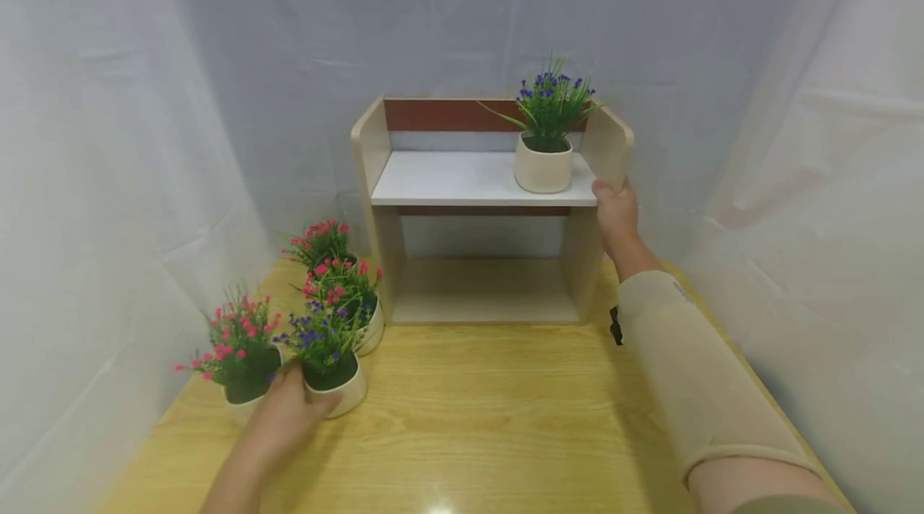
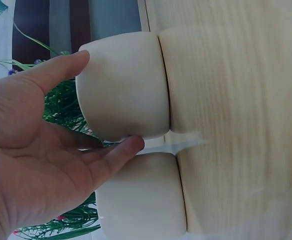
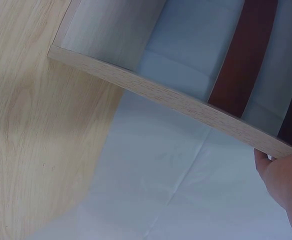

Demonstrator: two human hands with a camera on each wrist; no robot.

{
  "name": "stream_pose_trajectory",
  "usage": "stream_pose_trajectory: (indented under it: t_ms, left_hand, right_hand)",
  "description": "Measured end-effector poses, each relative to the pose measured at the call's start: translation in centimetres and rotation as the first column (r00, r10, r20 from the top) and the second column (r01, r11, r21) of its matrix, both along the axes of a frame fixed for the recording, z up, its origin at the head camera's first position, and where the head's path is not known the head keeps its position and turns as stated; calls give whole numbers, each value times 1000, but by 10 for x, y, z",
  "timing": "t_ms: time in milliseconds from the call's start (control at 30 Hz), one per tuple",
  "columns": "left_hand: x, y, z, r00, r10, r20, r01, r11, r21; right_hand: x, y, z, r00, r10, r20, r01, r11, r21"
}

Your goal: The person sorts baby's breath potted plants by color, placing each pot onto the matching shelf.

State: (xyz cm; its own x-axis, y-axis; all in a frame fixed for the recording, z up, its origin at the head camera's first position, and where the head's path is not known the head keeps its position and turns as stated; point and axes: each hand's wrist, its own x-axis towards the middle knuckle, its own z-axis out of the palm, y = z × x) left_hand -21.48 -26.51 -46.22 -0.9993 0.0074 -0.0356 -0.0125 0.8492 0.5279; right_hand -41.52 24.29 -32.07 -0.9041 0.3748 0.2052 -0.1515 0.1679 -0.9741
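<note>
My left hand (image 1: 289, 410) is around a white pot of purple flowers (image 1: 318, 341) at the table's left side. In the left wrist view, the thumb lies on the near rim of this pot (image 2: 126, 85), and the fingers reach in between it and a neighbouring pot (image 2: 141, 197). The pot stands on the table. My right hand (image 1: 617, 217) grips the right side panel of a small two-tier shelf (image 1: 484, 201). In the right wrist view that hand (image 3: 286, 177) is at the panel's edge, some fingers hidden behind it. Another pot of purple flowers (image 1: 545, 165) stands on the upper board's right.
Pots of pink flowers stand left of the shelf: one at the far left (image 1: 245, 354), one against the shelf's side (image 1: 371, 329), one farther back (image 1: 321, 241). White sheeting (image 1: 94, 177) surrounds the wooden table (image 1: 476, 410). The shelf has a brown back strip (image 1: 447, 115).
</note>
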Motion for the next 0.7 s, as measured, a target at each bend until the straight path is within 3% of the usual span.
stream_pose_trajectory:
  t_ms: [100,333,700]
  left_hand:
    - [-6,-2,-1,1000,-14,-13,15,1000,11]
    - [-15,-2,-3,998,-26,49,23,998,51]
    - [-13,-2,-4,998,-47,-32,49,996,73]
  right_hand:
    - [0,0,0,1000,-1,-12,1,1000,4]
    - [-1,1,-2,999,2,-51,-3,1000,-14]
    - [1,0,-2,999,32,-13,-32,999,-9]
